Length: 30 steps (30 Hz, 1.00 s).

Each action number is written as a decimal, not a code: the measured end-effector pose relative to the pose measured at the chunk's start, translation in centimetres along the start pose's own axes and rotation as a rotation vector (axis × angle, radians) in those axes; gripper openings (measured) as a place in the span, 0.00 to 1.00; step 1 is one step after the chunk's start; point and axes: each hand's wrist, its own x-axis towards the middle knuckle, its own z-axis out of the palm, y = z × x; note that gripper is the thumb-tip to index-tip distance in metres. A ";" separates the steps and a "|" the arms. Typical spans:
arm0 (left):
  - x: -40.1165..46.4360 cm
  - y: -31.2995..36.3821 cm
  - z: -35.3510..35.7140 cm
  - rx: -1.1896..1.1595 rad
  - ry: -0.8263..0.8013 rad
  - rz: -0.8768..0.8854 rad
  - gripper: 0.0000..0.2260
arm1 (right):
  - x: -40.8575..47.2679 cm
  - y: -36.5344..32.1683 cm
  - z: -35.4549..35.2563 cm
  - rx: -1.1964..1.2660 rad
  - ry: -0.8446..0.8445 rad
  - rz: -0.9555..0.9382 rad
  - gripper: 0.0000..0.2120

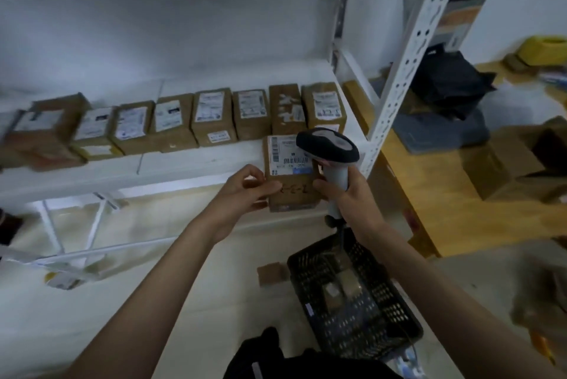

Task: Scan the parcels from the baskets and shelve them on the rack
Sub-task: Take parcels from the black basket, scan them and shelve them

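my left hand [245,191] reaches up from seven o'clock, fingers curled round the left edge of a brown cardboard parcel [293,191], thumb on its face. my right hand [343,194] comes in from five o'clock and grips the pale handle of a barcode scanner [329,151], whose dark rounded head sits over the parcel's white label. the parcel is held at the front lip of the white metal rack [395,77], just before a row of shelved parcels [211,117], all boxy brown card with white labels. below, at six o'clock on the floor, stands a black perforated plastic basket [352,295] with a few parcels inside, hard to make out. the label print and the marker scrawl on the held parcel are too blurred for me to read. the scanner's cable end is hidden behind my right wrist.
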 end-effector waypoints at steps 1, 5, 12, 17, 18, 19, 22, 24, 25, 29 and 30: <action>-0.4 0.2 -0.2 -0.001 -0.003 0.013 0.13 | 0.2 -0.5 0.1 -0.014 -0.021 -0.020 0.21; -1.7 1.1 -1.0 0.004 0.104 0.151 0.16 | 1.3 -2.6 0.6 -0.067 -0.088 -0.104 0.17; -2.2 4.6 -2.0 0.144 0.440 0.415 0.17 | 2.5 -7.9 1.0 -0.142 -0.198 -0.221 0.12; -2.5 7.3 -2.4 0.209 0.592 0.606 0.18 | 2.5 -11.1 1.5 -0.206 -0.288 -0.278 0.10; -2.7 7.7 -2.4 0.214 0.610 0.622 0.18 | 2.3 -11.6 1.5 -0.218 -0.306 -0.291 0.10; -2.8 8.1 -2.4 0.216 0.626 0.640 0.18 | 2.2 -12.0 1.6 -0.226 -0.324 -0.303 0.10; -2.9 8.8 -2.5 0.259 0.688 0.679 0.18 | 1.8 -12.9 1.6 -0.221 -0.365 -0.321 0.08; -2.9 9.0 -2.8 0.283 0.716 0.687 0.19 | 1.6 -13.2 1.5 -0.215 -0.380 -0.319 0.08; -2.8 9.1 -2.9 0.290 0.725 0.690 0.19 | 1.6 -13.4 1.5 -0.211 -0.386 -0.318 0.07; -2.8 9.2 -3.3 0.289 0.721 0.701 0.19 | 1.3 -14.0 1.1 -0.199 -0.408 -0.316 0.05; -2.8 9.3 -3.3 0.289 0.724 0.703 0.19 | 1.2 -14.2 1.0 -0.197 -0.410 -0.321 0.05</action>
